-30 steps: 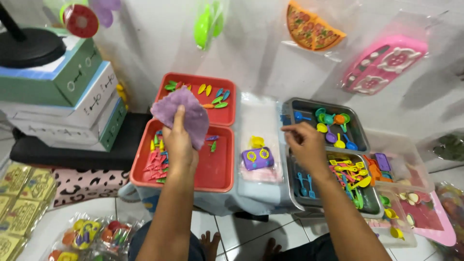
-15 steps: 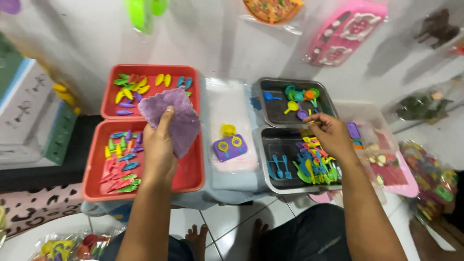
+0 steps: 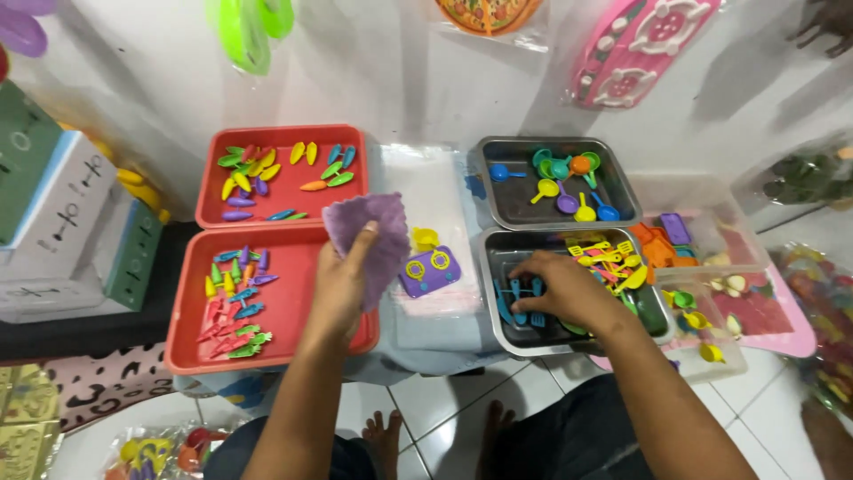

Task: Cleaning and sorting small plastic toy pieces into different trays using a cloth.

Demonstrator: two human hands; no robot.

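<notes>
My left hand [image 3: 342,284] holds up a flat purple toy plate [image 3: 369,238] over the near red tray [image 3: 284,342], which carries small colourful toy cutlery [image 3: 233,302]. My right hand [image 3: 564,289] reaches into the near metal tray [image 3: 511,342], fingers down on blue toy utensils [image 3: 520,302]; whether it grips one is hidden. A purple toy stove [image 3: 428,270] and a yellow cup [image 3: 425,238] rest on a stack of clear bags [image 3: 435,191] between the trays.
A far red tray [image 3: 267,209] holds toy vegetables. A far metal tray [image 3: 520,209] holds toy pans. Clear tubs of toy parts [image 3: 702,258] stand at right, stacked boxes [image 3: 62,231] at left. Packaged toys hang on the wall; tiled floor lies below.
My right hand has dropped from the far metal tray area into the near one. My left hand with the purple plate has shifted right and nearer. The view has swung right.
</notes>
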